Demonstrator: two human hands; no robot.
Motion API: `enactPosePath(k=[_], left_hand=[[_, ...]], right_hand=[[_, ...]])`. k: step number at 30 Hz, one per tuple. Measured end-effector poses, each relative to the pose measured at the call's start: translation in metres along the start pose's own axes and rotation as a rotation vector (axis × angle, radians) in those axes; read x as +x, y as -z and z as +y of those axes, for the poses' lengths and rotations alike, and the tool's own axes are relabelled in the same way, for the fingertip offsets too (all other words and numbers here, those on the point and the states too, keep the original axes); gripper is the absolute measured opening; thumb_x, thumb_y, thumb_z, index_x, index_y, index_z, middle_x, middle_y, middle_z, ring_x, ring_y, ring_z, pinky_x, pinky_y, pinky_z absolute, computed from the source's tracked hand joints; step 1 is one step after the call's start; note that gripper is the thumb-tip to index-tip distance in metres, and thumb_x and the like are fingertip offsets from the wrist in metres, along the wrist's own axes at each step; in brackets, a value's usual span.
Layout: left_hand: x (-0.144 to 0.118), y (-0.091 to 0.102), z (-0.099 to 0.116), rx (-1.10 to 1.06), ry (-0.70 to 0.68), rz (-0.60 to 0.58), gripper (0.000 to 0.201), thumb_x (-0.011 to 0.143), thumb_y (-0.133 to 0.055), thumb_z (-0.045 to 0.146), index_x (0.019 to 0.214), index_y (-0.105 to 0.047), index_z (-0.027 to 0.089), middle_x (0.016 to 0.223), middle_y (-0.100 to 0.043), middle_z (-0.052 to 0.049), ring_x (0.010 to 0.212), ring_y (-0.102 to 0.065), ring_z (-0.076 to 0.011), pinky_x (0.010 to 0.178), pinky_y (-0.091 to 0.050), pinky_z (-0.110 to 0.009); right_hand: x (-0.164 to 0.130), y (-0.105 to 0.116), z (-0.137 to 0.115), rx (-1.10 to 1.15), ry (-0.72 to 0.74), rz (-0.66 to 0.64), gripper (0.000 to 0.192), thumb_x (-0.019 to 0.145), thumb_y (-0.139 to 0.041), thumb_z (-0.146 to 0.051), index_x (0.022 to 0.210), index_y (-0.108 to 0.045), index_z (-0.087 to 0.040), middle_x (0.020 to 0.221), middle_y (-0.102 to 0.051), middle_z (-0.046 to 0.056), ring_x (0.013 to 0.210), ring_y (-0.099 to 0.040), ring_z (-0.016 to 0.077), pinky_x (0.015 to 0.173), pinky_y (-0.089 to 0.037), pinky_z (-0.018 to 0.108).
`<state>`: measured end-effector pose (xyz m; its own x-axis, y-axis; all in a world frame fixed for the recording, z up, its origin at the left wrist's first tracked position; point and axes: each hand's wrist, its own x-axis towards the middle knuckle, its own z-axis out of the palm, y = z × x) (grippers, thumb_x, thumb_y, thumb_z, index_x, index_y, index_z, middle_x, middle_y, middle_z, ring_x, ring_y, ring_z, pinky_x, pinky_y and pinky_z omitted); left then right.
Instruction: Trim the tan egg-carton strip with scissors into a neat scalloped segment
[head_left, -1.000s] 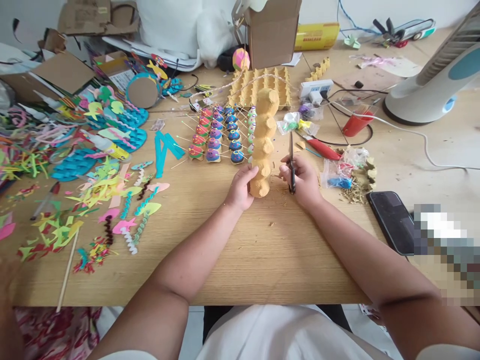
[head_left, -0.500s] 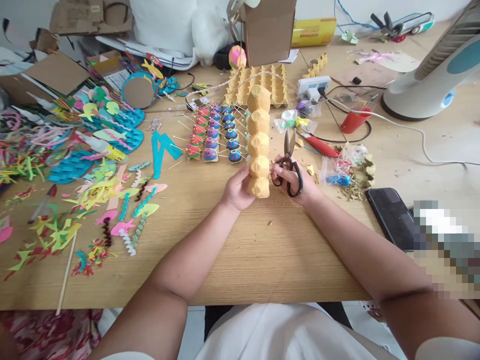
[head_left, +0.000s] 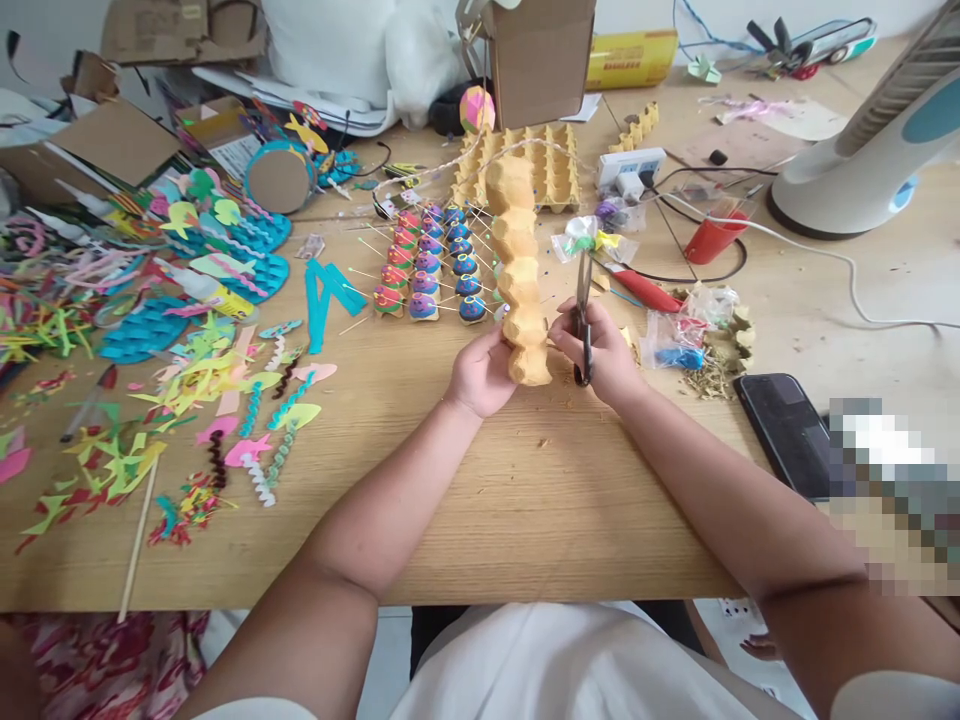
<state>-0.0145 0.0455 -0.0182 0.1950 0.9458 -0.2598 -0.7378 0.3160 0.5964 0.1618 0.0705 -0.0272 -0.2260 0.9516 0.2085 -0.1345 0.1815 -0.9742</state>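
Note:
My left hand (head_left: 480,375) grips the near end of a long yellow strip of egg-carton cups (head_left: 519,260), which points away from me over the wooden table (head_left: 525,500). My right hand (head_left: 604,355) holds black scissors (head_left: 583,310) upright just right of the strip, blades together and pointing away, near the strip's lowest cups. Behind the strip stand rows of painted egg-cup figures on sticks (head_left: 431,270).
Coloured paper cut-outs and scraps (head_left: 187,340) cover the left side. A yellow egg tray (head_left: 555,165) and a cardboard box (head_left: 541,55) stand at the back. A red cup (head_left: 709,240), a power strip (head_left: 637,170), a fan (head_left: 870,150) and a phone (head_left: 787,435) lie to the right.
The scissors, blades apart half a second ago, are now closed and turned edge-on beside the strip. The strip's near end has shifted slightly right and its far end tilted left.

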Motion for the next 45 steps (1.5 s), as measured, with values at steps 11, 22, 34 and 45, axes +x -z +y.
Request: enactPosePath(k=[11,22,34,45], left_hand=[[-0.001,-0.002,0.006,-0.051,-0.010,0.079,0.031,0.107,-0.046,0.031,0.109,-0.076,0.025,0.086,-0.079,-0.001,0.076,-0.074,-0.0173,0.065,-0.056,-0.028],[-0.002,-0.004,0.007,-0.102,-0.004,0.081,0.035,0.107,-0.042,0.029,0.094,-0.073,0.021,0.082,-0.077,-0.003,0.074,-0.072,-0.0155,0.069,-0.058,-0.026],[-0.002,-0.001,0.002,-0.068,-0.027,0.048,0.027,0.103,-0.050,0.032,0.109,-0.075,0.024,0.092,-0.081,-0.001,0.086,-0.077,-0.0189,0.078,-0.060,-0.031],[-0.001,0.001,0.003,-0.081,-0.021,0.036,0.029,0.104,-0.048,0.031,0.099,-0.076,0.025,0.087,-0.081,0.001,0.079,-0.075,-0.0163,0.075,-0.060,-0.029]], right_hand=[[-0.004,0.009,0.000,-0.987,0.382,-0.064,0.027,0.092,-0.065,-0.034,0.116,-0.067,-0.022,0.098,-0.073,0.009,0.094,-0.063,0.0263,0.084,-0.048,0.038],[-0.007,0.007,-0.002,-1.117,0.448,0.001,0.029,0.099,-0.060,-0.043,0.115,-0.071,-0.022,0.088,-0.072,0.008,0.090,-0.062,0.0269,0.080,-0.046,0.037],[-0.011,0.006,-0.003,-1.227,0.400,0.008,0.025,0.096,-0.059,-0.042,0.110,-0.071,-0.024,0.076,-0.070,0.005,0.073,-0.060,0.0225,0.064,-0.033,0.032],[-0.013,0.005,-0.004,-1.218,0.355,0.020,0.025,0.095,-0.061,-0.041,0.108,-0.072,-0.024,0.074,-0.069,0.004,0.069,-0.057,0.0206,0.062,-0.029,0.032]])
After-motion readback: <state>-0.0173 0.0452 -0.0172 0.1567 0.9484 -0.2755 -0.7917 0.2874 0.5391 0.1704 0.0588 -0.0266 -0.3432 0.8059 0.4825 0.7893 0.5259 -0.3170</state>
